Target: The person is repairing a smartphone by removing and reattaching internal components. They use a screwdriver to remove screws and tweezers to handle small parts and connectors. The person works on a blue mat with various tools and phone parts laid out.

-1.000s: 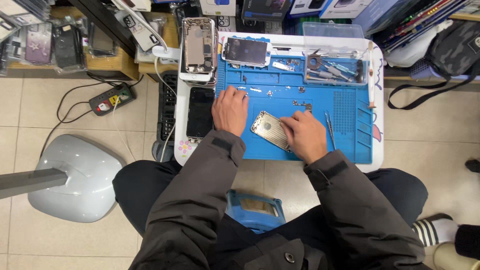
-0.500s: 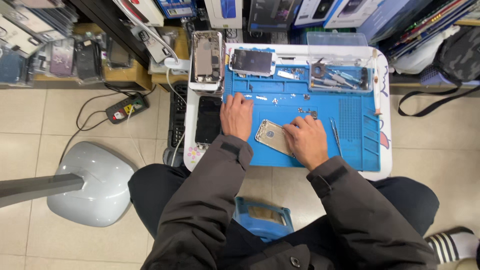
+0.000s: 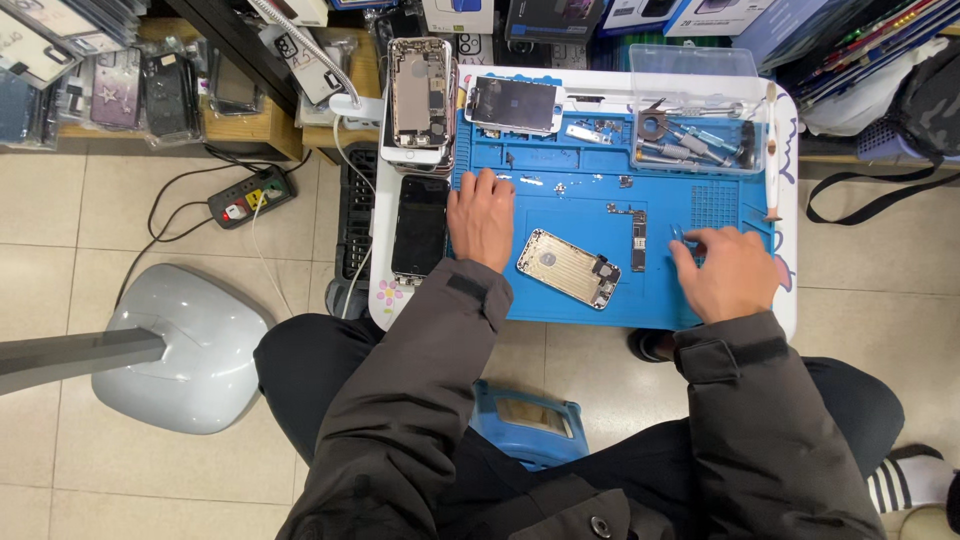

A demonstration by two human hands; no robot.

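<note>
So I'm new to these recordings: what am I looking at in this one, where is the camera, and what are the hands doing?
There is no machine here, only a seated person in a dark jacket. The single camera is worn on the person's head and looks straight down at the lap and a small white table. On it lies a blue work mat. In the middle of the mat lies a gold phone housing, back up, with a thin circuit board beside it. The left hand rests flat on the mat, holding nothing. The right hand reaches to the mat's right side and touches a small blue tool; whether it grips it I cannot tell. Behind are an opened phone, a detached screen and a clear box of tools.
</note>
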